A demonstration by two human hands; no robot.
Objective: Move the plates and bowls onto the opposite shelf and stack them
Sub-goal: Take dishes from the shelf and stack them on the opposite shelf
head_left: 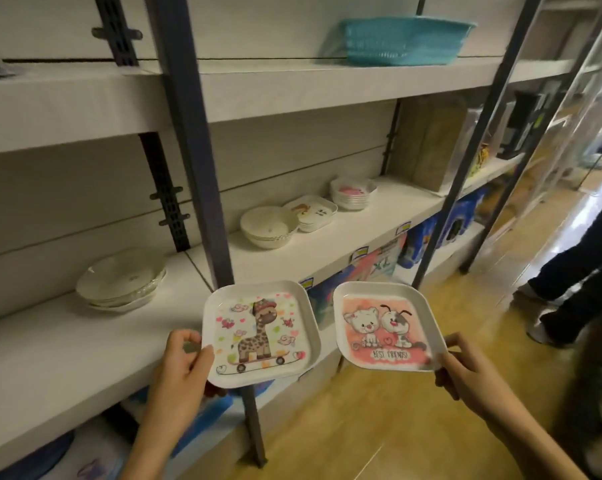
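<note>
My left hand (181,362) pinches the left edge of a square white plate with a giraffe picture (261,332), held level in front of the white shelf (50,358). My right hand (465,368) pinches the right corner of a square plate with a pink cat-and-dog picture (384,329), held over the floor. On the shelf stand a stack of round cream plates (121,280), a stack of round bowls (268,226), a stack of square plates (313,213) and a stack of square pink-printed bowls (353,192).
A dark metal upright (202,168) stands just behind the giraffe plate. A teal basket (403,39) sits on the upper shelf. Boxed goods fill the shelf below. A person's legs (569,282) stand in the aisle at right, on the wooden floor.
</note>
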